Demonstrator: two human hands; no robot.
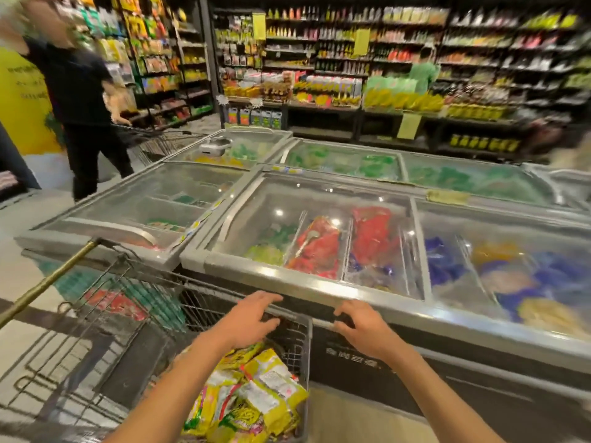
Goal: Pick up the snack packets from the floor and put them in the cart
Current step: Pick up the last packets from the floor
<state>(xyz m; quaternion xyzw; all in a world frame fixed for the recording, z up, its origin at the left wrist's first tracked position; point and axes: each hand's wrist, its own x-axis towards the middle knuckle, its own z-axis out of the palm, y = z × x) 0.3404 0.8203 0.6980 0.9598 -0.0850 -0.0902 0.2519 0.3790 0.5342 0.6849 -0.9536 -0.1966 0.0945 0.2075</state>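
A heap of yellow packets (256, 398) lies in the cart (299, 345) — that part looks done. The left hand (252, 318) and right hand (364, 330) hang empty near its far rim, fingers loosely spread. No packets show on the visible strip of floor (351, 420) — little seems left.

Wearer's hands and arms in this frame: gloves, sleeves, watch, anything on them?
Nothing worn that shows. Left hand and right hand: no gloves, rings or watch visible. Left forearm and right forearm uncovered to the frame edge, no sleeve in view.
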